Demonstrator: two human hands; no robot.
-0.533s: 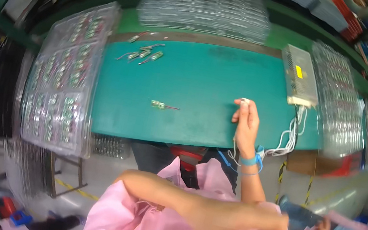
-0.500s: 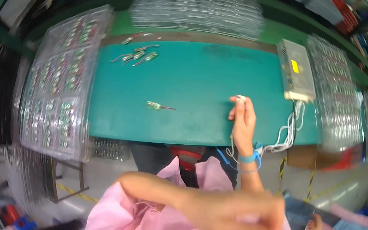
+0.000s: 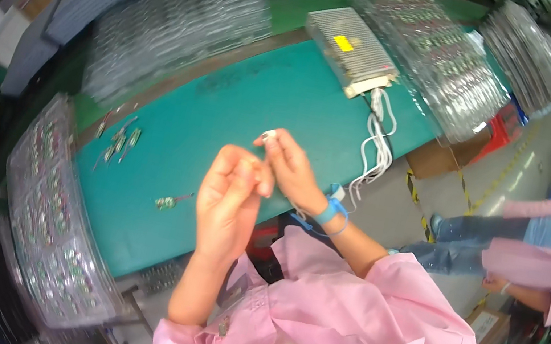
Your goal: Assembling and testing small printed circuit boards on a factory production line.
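Note:
My right hand (image 3: 292, 171), with a blue wrist strap (image 3: 334, 212), is closed in a pinch over the work mat. A small white piece (image 3: 268, 135) shows at its fingertips; its exact kind is too small to tell. Just left of it and nearer to me, my left hand (image 3: 234, 190) is raised with its fingers curled in. Whatever it holds, if anything, is hidden. On the green mat (image 3: 228, 105), a small green circuit board (image 3: 167, 203) with a dark red wire lies left of my left hand. Several more wired boards (image 3: 120, 143) lie in a loose group at the far left.
A metal power supply box (image 3: 349, 49) with white cables (image 3: 372, 148) stands at the mat's far right. Clear plastic trays of boards flank the mat, left (image 3: 53, 221) and right (image 3: 432, 59). Stacked trays (image 3: 183, 27) stand behind. Co-workers in pink (image 3: 522, 260) are at right.
My view has turned to the right. My left hand, blurred low across my body before, is up beside my right hand. The right hand keeps its pinch on the white piece.

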